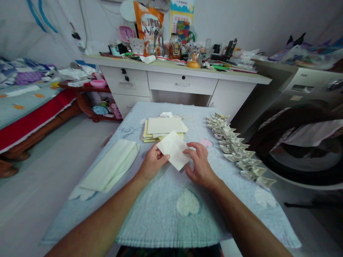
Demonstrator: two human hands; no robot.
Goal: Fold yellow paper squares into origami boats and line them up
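A square sheet of off-white paper (174, 151), turned corner-up like a diamond and marked with faint creases, is held above the table. My left hand (154, 160) pinches its left side, thumb on top and fingers underneath. At its right edge is my right hand (200, 165), fingers spread and curved, with the fingertips touching or almost touching the paper. Just behind lies a stack of cream and yellow paper (164, 125). Several folded paper boats (235, 148) stand in a close row along the table's right side.
A folded pale green cloth or paper bundle (111, 166) lies at the left on the blue cloth-covered table (160, 214). Beyond stands a white desk (171, 80) crowded with jars and packets. A washing machine (302, 92) is at right, a bed (32, 107) at left.
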